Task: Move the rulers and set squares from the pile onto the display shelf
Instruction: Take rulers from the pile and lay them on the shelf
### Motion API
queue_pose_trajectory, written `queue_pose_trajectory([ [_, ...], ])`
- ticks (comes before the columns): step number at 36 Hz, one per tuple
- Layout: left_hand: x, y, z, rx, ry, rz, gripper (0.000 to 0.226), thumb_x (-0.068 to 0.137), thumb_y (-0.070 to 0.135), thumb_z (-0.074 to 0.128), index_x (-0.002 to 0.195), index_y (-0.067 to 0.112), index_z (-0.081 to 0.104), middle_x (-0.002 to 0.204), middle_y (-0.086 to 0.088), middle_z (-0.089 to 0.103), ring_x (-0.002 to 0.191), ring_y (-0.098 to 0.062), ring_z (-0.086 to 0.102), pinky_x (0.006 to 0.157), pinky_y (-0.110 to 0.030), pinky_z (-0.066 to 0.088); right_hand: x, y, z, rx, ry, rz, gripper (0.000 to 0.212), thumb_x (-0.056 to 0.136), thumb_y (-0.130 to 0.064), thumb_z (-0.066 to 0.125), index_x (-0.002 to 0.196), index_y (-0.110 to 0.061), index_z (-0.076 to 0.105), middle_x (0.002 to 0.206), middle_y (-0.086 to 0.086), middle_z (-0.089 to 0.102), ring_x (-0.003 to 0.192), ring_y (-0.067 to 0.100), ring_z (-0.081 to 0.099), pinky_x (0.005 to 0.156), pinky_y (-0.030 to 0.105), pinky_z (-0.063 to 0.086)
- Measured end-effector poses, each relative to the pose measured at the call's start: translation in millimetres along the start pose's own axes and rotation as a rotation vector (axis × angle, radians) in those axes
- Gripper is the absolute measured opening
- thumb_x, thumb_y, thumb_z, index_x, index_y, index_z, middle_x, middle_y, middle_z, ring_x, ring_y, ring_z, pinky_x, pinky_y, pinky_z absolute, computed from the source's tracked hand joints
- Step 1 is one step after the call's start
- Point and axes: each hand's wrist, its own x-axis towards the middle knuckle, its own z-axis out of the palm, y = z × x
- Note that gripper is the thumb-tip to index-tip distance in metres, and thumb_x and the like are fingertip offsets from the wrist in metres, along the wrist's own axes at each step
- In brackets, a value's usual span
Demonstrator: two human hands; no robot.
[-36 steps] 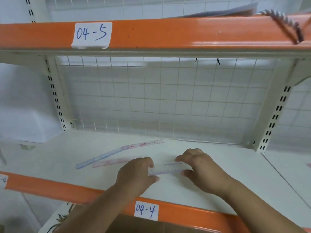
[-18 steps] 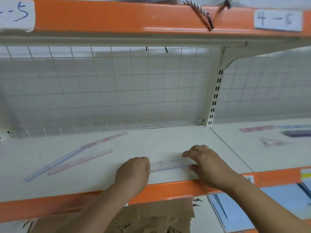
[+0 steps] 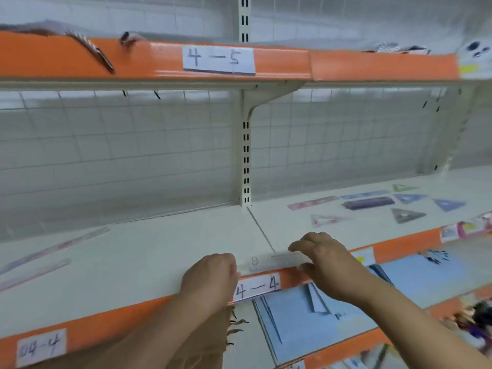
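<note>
A short clear ruler (image 3: 269, 263) lies at the front edge of the white display shelf (image 3: 159, 251). My left hand (image 3: 210, 275) has its fingers curled at the ruler's left end. At the right end, my right hand (image 3: 324, 259) rests with fingers spread on it. Two long rulers (image 3: 40, 257) lie on the shelf at the left. In the right bay sits the pile: a pink ruler (image 3: 312, 202), a dark ruler (image 3: 368, 203), a pink set square (image 3: 326, 219) and several blue and grey set squares (image 3: 407, 214).
Orange shelf lips carry paper labels, 4-4 (image 3: 257, 286) below my hands and 4-5 (image 3: 218, 59) above. A slotted upright (image 3: 245, 155) and wire grid back the shelf. Blue sheets (image 3: 332, 310) lie on the lower shelf; brown cardboard (image 3: 202, 339) sits below left.
My view has swung to the right, bringing the right bay's pile into sight. Both hands stay at the ends of the clear ruler, which now lies closer to the shelf's front edge.
</note>
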Motion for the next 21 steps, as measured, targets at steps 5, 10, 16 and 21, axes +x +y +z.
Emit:
queue_pose_trajectory([
  [5, 8, 66, 20, -0.017, -0.002, 0.004, 0.018, 0.095, 0.030, 0.044, 0.100, 0.023, 0.060, 0.108, 0.006, 0.061, 0.103, -0.016, 0.055, 0.080, -0.027, 0.043, -34, 66, -12, -0.012, 0.006, 0.003, 0.040, 0.095, -0.025, 0.051, 0.134, -0.027, 0.047, 0.128, -0.004, 0.051, 0.117, 0.019, 0.044, 0.096, 0.026, 0.036],
  [10, 11, 122, 41, 0.002, 0.011, 0.023, 0.020, 0.095, 0.031, 0.045, 0.101, 0.019, 0.060, 0.106, 0.002, 0.063, 0.100, -0.018, 0.056, 0.079, -0.028, 0.045, -62, 120, -20, 0.000, 0.004, 0.002, 0.040, 0.094, -0.026, 0.054, 0.133, -0.028, 0.048, 0.126, -0.005, 0.052, 0.115, 0.017, 0.044, 0.093, 0.024, 0.035],
  [16, 22, 171, 53, 0.015, -0.003, 0.056, 0.021, 0.095, 0.034, 0.045, 0.100, 0.019, 0.059, 0.105, 0.002, 0.063, 0.098, -0.018, 0.057, 0.078, -0.029, 0.046, -82, 169, -26, 0.039, 0.009, 0.041, 0.039, 0.093, -0.024, 0.056, 0.132, -0.026, 0.050, 0.125, -0.004, 0.053, 0.115, 0.019, 0.045, 0.096, 0.026, 0.036],
  [21, 43, 199, 59, 0.028, -0.014, 0.087, 0.019, 0.095, 0.031, 0.044, 0.099, 0.020, 0.058, 0.105, 0.004, 0.062, 0.098, -0.017, 0.056, 0.074, -0.027, 0.042, -85, 203, -28, 0.067, 0.032, 0.083, 0.038, 0.092, -0.023, 0.057, 0.130, -0.026, 0.051, 0.124, -0.006, 0.053, 0.115, 0.017, 0.045, 0.095, 0.026, 0.037],
])
